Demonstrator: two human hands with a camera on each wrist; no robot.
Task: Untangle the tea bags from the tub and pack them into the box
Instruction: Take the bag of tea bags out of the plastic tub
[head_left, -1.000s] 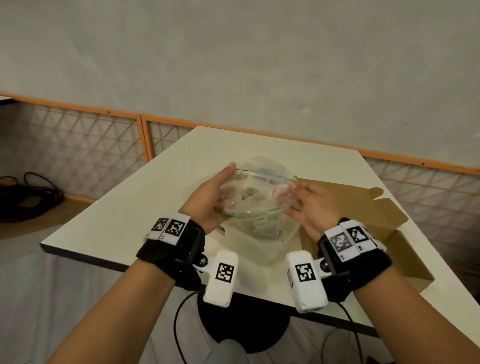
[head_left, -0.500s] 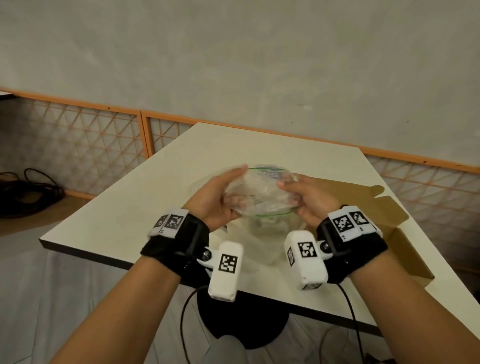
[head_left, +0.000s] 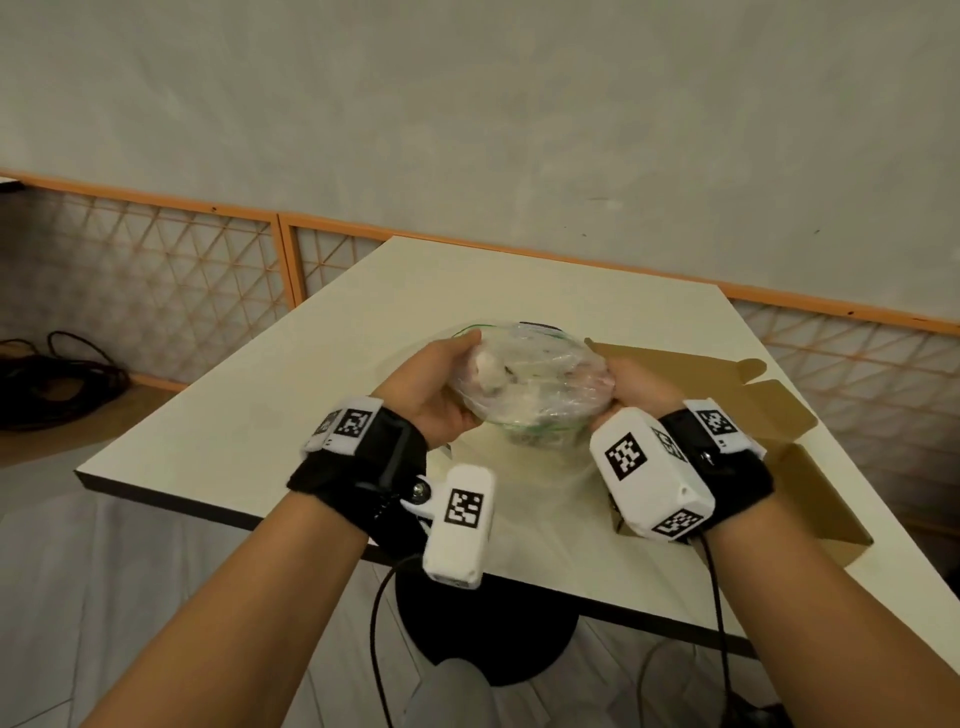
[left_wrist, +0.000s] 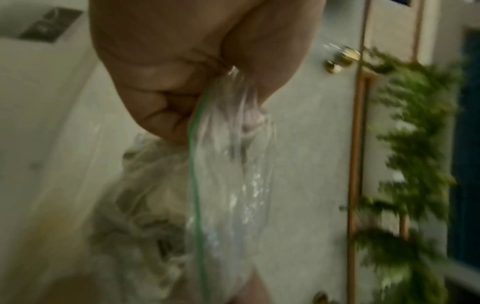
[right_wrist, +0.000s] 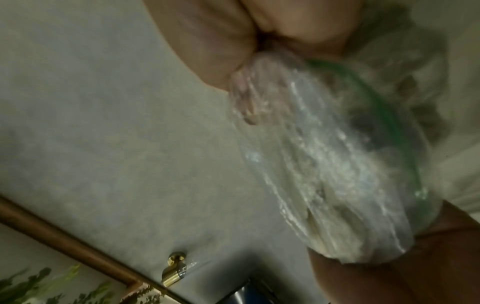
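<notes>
A clear plastic bag (head_left: 530, 384) with a green zip line hangs above the table between both hands, and pale tea bags (head_left: 493, 374) show through it. My left hand (head_left: 457, 374) grips its left end with the thumb on top. My right hand (head_left: 623, 379) grips the right end. In the left wrist view the fingers pinch bunched plastic (left_wrist: 233, 107) and the tea bags (left_wrist: 145, 205) lie behind the film. The right wrist view shows the same bag (right_wrist: 324, 164), blurred. The translucent tub (head_left: 545, 457) is only a faint shape under the bag. The open brown cardboard box (head_left: 769, 410) lies to the right.
The white table (head_left: 260, 415) has bare surface on the left and at the back. Its near edge runs just under my wrists. A lattice fence (head_left: 156, 291) stands behind it, and black cables (head_left: 57, 374) lie on the floor at far left.
Both hands have raised the bag off the tub and brought it closer to me. The right wrist has rolled, turning its camera block upward.
</notes>
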